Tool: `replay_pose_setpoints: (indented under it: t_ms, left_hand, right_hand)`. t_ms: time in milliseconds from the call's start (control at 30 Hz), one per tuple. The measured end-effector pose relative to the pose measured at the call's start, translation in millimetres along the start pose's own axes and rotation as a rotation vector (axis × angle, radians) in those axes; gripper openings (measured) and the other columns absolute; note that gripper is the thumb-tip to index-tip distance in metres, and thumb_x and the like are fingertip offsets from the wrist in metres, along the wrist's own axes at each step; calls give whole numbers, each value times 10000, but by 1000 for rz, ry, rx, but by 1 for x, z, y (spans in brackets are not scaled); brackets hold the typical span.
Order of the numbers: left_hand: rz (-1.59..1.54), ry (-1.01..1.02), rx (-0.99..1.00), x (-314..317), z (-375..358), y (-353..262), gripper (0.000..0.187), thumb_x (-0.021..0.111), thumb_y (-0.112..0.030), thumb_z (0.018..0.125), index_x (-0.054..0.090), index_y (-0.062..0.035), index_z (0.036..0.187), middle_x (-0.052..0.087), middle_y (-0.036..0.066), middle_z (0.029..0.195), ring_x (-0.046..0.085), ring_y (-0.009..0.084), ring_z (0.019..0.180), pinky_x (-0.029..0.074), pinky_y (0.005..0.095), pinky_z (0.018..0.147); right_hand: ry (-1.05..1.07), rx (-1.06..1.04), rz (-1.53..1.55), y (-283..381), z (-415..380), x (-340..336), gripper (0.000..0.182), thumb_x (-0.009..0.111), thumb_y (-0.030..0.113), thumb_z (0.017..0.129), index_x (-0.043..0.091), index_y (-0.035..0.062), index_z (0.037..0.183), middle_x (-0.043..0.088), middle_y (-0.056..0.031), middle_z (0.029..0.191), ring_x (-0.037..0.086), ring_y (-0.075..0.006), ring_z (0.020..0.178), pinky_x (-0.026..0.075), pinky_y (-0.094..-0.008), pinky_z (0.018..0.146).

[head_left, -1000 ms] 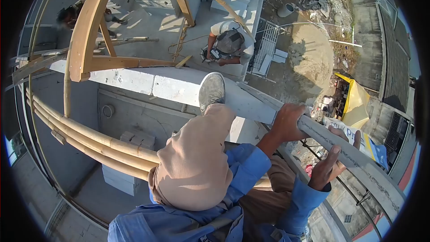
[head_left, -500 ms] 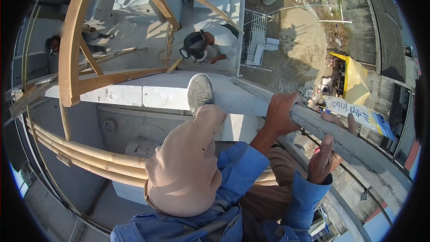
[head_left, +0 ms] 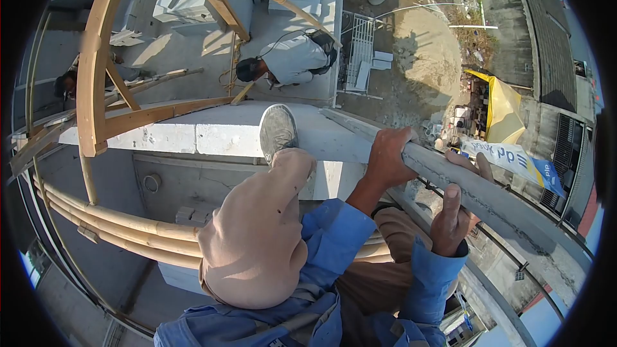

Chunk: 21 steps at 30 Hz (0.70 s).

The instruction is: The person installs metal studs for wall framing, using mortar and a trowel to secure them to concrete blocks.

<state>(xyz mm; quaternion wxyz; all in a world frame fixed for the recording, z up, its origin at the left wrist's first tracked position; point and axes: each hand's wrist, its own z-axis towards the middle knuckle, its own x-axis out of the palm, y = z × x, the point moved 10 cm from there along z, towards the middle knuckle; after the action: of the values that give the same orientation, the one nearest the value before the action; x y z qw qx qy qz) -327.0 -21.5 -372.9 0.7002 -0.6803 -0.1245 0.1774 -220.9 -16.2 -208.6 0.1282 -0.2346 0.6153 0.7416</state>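
Note:
A long grey beam point(head_left: 501, 209) with a rough, cement-smeared surface runs diagonally down to the lower right. My left hand point(head_left: 390, 159) is closed over its edge, on the part nearer the wall. Farther along, my right hand point(head_left: 452, 218) wraps the same beam from below: the thumb points up on the near side and fingertips show past the far side. Part of the right palm is hidden by the beam. My shoe point(head_left: 278, 132) rests on top of a white block wall point(head_left: 225, 138), with the knee bent.
Bamboo poles point(head_left: 141, 228) cross at left, beside a wooden frame point(head_left: 96, 90). Below the wall, a co-worker in a white shirt point(head_left: 292, 58) bends over; another person point(head_left: 67, 83) is partly hidden behind the frame. A sand pile point(head_left: 424, 51) and a yellow tarp point(head_left: 504, 112) lie far below.
The view has shifted slightly. The co-worker in white has turned and leaned forward, with the back now showing. Both my hands keep their hold on the beam. The printed banner below has shifted shape.

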Motion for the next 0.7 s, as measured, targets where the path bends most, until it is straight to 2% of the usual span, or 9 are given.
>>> replay_pose_setpoints:
  t_ms: [700]
  left_hand:
    - [15, 51, -5, 2, 1, -1, 441, 897, -257, 595, 617, -117, 906, 680, 112, 841, 661, 380, 870, 480, 465, 831]
  right_hand:
    - [6, -38, -4, -5, -3, -1, 845, 722, 454, 966, 358, -99, 1492, 653, -218, 1263, 633, -280, 1141, 475, -441, 1052]
